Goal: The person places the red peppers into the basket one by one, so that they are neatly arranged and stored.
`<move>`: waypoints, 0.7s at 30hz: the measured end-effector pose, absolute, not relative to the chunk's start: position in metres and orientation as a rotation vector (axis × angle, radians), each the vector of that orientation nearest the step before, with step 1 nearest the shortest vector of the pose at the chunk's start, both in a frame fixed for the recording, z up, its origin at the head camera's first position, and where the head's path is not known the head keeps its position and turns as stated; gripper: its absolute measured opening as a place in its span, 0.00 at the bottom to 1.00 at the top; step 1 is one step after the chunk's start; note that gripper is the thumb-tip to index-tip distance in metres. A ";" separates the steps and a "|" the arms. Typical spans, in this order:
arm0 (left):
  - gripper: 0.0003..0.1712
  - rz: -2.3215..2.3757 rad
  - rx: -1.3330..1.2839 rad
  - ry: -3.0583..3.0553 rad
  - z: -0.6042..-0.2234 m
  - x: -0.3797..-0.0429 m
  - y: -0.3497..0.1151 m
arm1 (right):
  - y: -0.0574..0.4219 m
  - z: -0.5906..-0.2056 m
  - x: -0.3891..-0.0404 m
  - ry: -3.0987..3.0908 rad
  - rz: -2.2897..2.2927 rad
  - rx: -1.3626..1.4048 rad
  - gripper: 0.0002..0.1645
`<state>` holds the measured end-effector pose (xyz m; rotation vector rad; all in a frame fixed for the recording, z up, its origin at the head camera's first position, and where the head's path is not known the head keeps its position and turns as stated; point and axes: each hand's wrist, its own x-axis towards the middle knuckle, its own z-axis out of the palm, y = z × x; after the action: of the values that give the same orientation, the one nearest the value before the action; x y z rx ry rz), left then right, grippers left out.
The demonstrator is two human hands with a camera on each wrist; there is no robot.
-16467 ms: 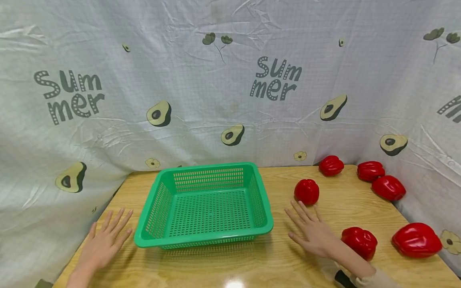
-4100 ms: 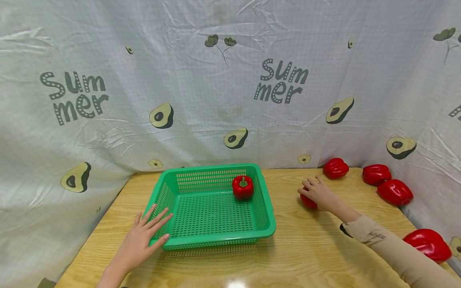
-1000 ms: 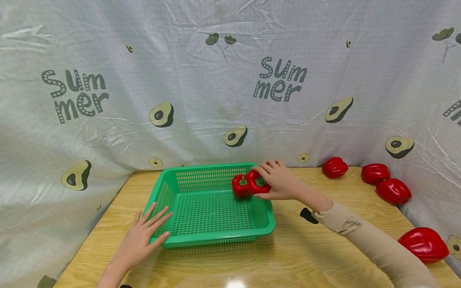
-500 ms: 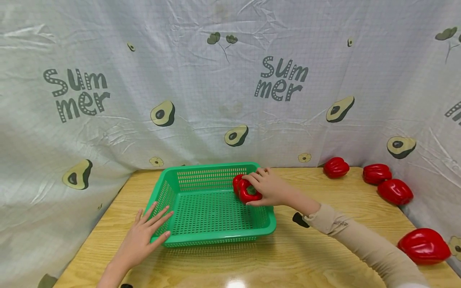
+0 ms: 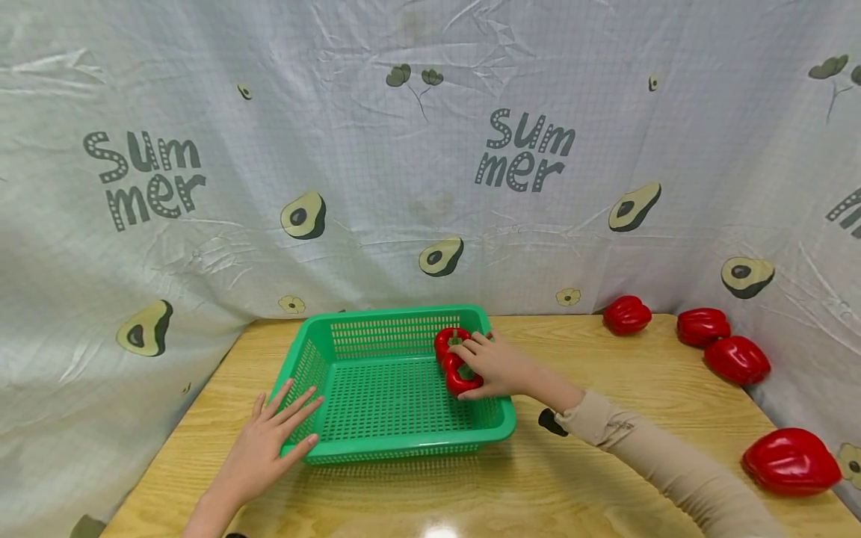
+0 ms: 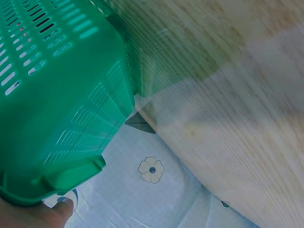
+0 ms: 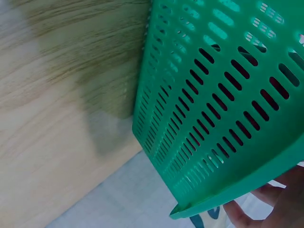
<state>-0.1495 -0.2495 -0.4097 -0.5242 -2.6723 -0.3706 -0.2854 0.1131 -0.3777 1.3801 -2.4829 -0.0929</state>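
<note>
In the head view, a green plastic basket (image 5: 403, 441) with slotted walls stands on the wooden table. My right hand (image 5: 504, 368) reaches over its right rim and grips a red bell pepper (image 5: 457, 382), thumb at the near side and fingers at the far side. Right behind that one sits another red bell pepper (image 5: 444, 341), stem up, in the back right corner. My left hand (image 5: 252, 452) rests at the basket's left rim with its fingers spread. In the right wrist view, red shows through the basket wall (image 7: 204, 114), with fingers of the right hand (image 7: 285, 204) beyond the rim.
Several more red bell peppers lie on the right side of the table: one at the back (image 5: 627, 314), a pair by the right edge (image 5: 736, 359), and one at the front right (image 5: 791, 462). A printed cloth (image 5: 377, 187) hangs behind the table.
Over the earlier frames, my right hand took a pepper from the table and carried it left into the basket. In the last second it moved down and slightly nearer. The left hand stays still.
</note>
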 end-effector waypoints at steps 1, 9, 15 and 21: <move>0.31 -0.373 -0.524 -2.673 -0.410 -0.149 -0.250 | 0.112 -0.378 -0.285 -2.491 -0.089 1.382 0.43; 0.31 -0.374 -0.513 -2.678 -0.411 -0.149 -0.252 | 0.102 -0.380 -0.287 -2.568 -0.148 1.400 0.44; 0.31 -0.362 -0.511 -2.686 -0.412 -0.150 -0.252 | 0.097 -0.380 -0.286 -2.633 -0.203 1.363 0.43; 0.31 -0.370 -0.512 -2.688 -0.411 -0.151 -0.251 | 0.092 -0.383 -0.286 -2.671 -0.280 1.345 0.42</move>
<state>-0.1507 -0.2509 -0.4107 -0.5115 -2.6881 -0.3704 -0.2865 0.0917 -0.3827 1.3446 -2.6706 -0.2799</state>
